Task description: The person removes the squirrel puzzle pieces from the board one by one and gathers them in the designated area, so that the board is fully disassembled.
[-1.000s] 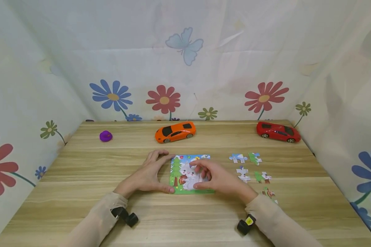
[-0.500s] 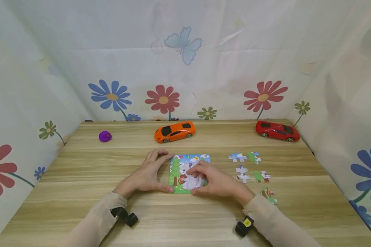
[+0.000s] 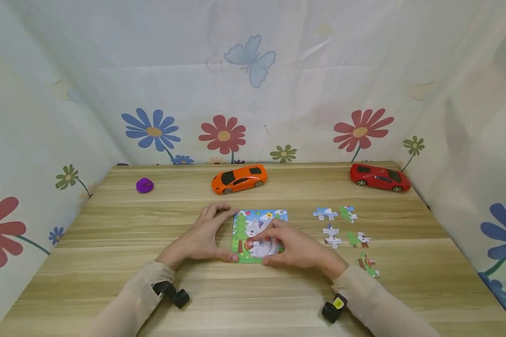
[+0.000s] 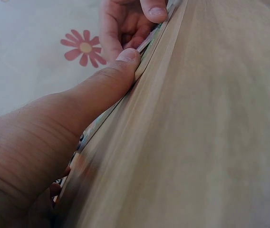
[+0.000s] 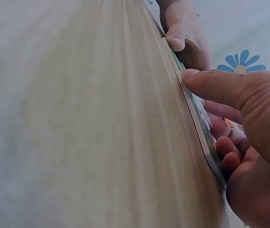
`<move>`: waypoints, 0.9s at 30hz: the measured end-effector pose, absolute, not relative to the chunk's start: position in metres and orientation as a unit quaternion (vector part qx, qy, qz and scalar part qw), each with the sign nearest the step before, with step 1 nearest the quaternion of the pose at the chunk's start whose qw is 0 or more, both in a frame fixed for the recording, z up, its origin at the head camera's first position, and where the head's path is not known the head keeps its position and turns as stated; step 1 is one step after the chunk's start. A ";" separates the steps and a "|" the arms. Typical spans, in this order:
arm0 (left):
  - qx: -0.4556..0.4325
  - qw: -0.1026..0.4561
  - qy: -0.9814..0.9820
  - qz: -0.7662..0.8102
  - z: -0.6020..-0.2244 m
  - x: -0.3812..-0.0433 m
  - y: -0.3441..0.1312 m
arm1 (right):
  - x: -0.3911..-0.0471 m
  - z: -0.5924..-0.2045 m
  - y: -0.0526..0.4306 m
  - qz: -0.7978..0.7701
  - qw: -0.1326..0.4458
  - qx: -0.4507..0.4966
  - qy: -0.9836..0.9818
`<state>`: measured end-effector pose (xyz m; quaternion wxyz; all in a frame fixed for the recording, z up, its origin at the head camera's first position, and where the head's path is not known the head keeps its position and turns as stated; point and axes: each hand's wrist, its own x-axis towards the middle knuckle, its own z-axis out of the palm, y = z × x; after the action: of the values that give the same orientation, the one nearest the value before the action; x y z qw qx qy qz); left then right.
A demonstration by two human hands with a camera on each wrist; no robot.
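Note:
In the head view a rabbit-picture jigsaw puzzle (image 3: 241,226) lies flat mid-table. My left hand (image 3: 198,236) spans its left side, thumb at the near corner and index finger at the far one. The left wrist view shows that thumb (image 4: 128,56) lying along the puzzle's edge. Over the puzzle's right half, my right hand (image 3: 297,245) has its thumb at the near edge and its index finger curled down on the picture, around a puzzle piece (image 5: 204,111) that stands slightly raised in the right wrist view. The hand hides much of that piece.
Several loose puzzle pieces (image 3: 331,236) lie right of the right hand. Along the back stand an orange toy car (image 3: 239,179) and a red toy car (image 3: 379,178). A small purple object (image 3: 145,185) sits at the back left. Flower-printed cloth surrounds the table.
My right hand has moved slightly left and lower onto the puzzle, its index finger closing down on the picture. The left hand stays at the puzzle's left side.

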<state>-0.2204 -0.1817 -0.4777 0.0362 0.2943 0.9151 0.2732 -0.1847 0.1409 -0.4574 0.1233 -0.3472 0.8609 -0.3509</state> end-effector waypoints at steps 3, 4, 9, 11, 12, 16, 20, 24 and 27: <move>0.295 0.036 0.915 0.273 -0.477 -0.220 -0.181 | -0.184 -0.458 0.141 -0.358 0.133 -0.340 0.860; 0.295 0.037 0.915 0.273 -0.477 -0.219 -0.181 | -0.184 -0.458 0.141 -0.360 0.136 -0.338 0.859; 0.295 0.038 0.915 0.273 -0.477 -0.219 -0.181 | -0.184 -0.458 0.141 -0.359 0.138 -0.343 0.857; 0.295 0.037 0.915 0.273 -0.478 -0.219 -0.181 | -0.184 -0.458 0.141 -0.356 0.134 -0.349 0.856; 0.295 0.037 0.915 0.273 -0.478 -0.219 -0.181 | -0.185 -0.458 0.142 -0.355 0.133 -0.351 0.856; 0.296 0.033 0.915 0.272 -0.479 -0.220 -0.181 | -0.185 -0.458 0.142 -0.356 0.129 -0.360 0.853; 0.297 0.032 0.915 0.271 -0.479 -0.221 -0.181 | -0.186 -0.458 0.142 -0.360 0.127 -0.357 0.852; 0.295 0.035 0.916 0.269 -0.479 -0.221 -0.181 | -0.186 -0.457 0.143 -0.373 0.125 -0.351 0.850; 0.294 0.035 0.916 0.269 -0.479 -0.221 -0.181 | -0.187 -0.457 0.144 -0.383 0.125 -0.348 0.846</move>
<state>-0.2210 -0.1815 -0.4787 0.0353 0.2945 0.9162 0.2693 -0.1870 0.1441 -0.4570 0.1253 -0.3479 0.8463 -0.3834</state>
